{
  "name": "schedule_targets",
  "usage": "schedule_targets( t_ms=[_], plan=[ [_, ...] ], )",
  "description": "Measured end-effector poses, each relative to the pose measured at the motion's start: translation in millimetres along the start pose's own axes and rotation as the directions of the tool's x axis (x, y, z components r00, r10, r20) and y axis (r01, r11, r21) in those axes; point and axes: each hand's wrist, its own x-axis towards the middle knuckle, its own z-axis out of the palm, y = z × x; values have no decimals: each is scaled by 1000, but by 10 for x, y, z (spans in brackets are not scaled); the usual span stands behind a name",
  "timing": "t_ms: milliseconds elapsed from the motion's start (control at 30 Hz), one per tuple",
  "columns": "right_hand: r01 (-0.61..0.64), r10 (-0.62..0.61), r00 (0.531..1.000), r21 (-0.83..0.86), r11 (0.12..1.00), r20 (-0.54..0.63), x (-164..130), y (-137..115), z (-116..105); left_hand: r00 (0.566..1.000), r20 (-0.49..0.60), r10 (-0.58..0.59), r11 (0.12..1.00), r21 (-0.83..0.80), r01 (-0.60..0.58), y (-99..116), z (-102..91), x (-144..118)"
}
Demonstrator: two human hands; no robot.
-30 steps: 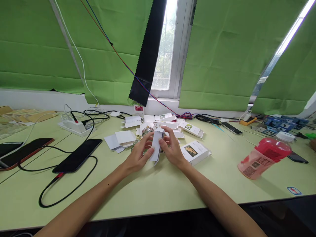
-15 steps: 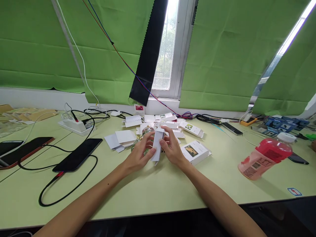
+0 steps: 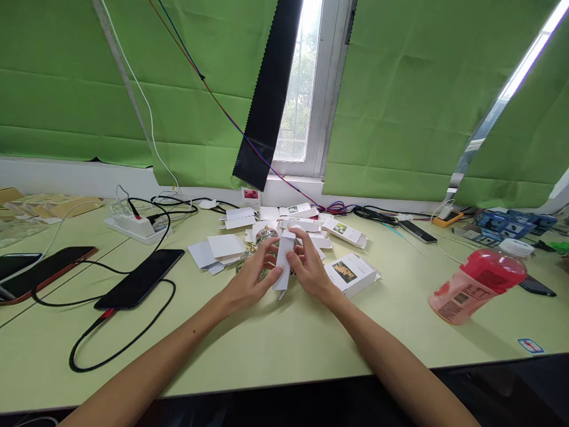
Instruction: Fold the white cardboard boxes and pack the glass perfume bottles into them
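Note:
Between my two hands is a small white cardboard box (image 3: 283, 261), its narrow side facing me and a flap sticking out at the lower end. My left hand (image 3: 255, 273) grips it from the left, thumb on its lower part. From the other side my right hand (image 3: 309, 264) holds it, thumb against the face and fingers at the upper end. Behind my left hand stand glass jars (image 3: 265, 234), partly hidden. A white box with a yellow flower picture (image 3: 351, 274) lies just right of my right hand. Flattened white cartons (image 3: 226, 248) lie to the left.
More white cartons (image 3: 347, 231) are heaped behind my hands. A phone (image 3: 141, 279) on a looped cable and a power strip (image 3: 137, 226) are at left. At right a pink drink bottle (image 3: 480, 281) lies tilted, with another phone (image 3: 416, 231) behind.
The white box between my hands has turned very slightly, so its side faces me more squarely. Both hands keep nearly the same place.

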Motion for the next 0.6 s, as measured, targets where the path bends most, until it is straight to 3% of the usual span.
schedule_targets(
  t_ms=[600],
  plan=[
    [-21,20,1000,11,1000,7,-6,-2,8,1000,11,-18,999,-27,18,-13,-17,-14]
  ],
)
